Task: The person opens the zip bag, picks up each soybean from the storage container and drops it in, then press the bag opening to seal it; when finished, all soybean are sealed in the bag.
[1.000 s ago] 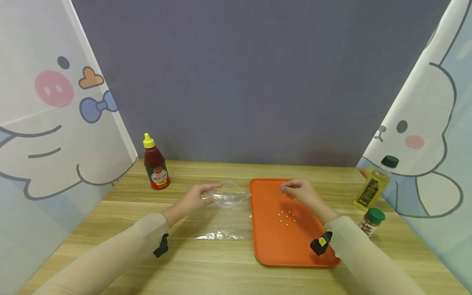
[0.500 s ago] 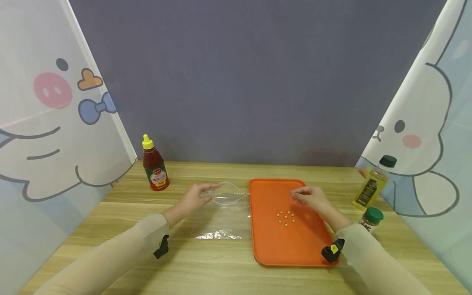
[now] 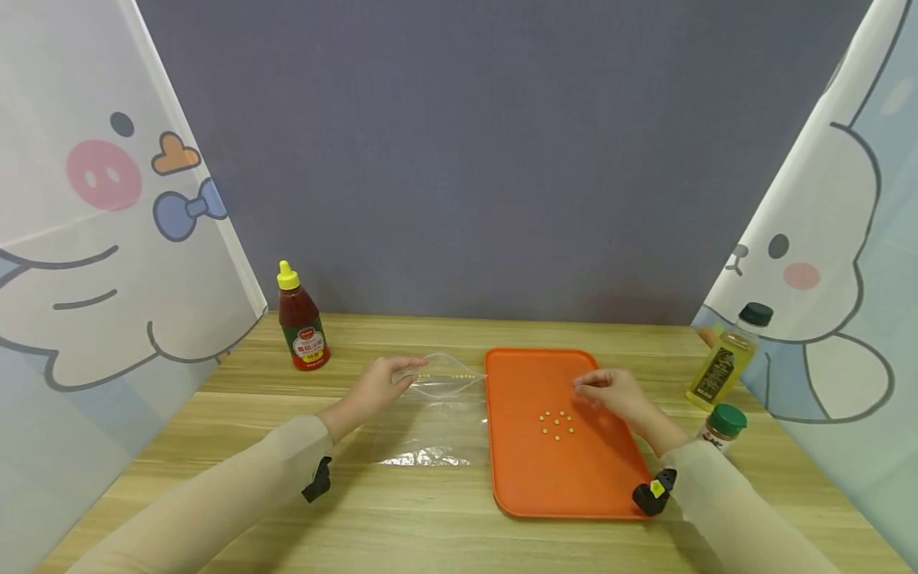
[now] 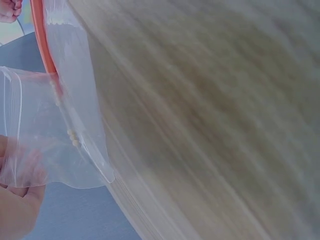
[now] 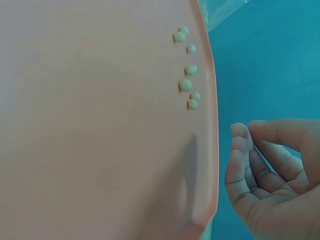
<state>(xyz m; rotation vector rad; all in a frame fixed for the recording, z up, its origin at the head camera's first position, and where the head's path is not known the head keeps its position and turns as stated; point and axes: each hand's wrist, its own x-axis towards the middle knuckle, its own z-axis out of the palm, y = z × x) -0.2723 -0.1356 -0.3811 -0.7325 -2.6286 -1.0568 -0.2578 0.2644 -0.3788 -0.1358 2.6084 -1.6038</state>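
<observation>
Left hand [image 3: 376, 389] holds one bag [image 3: 430, 434]; one tray [image 3: 531, 478] bears eight pellets [image 3: 556, 422].

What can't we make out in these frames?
- Head: base of green-lidded jar, hidden by right sleeve.
- Head: fine label print on yellow bottle, too small.
- Left wrist: rest of left hand, cut by left edge.
- Left wrist: pellet count inside plastic bag, blurred.

Grey backdrop [image 3: 459, 159] behind wooden table [image 3: 402, 518]

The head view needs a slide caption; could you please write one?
Left hand holds open clear bag; right hand hovers above orange tray of pale balls.
</observation>
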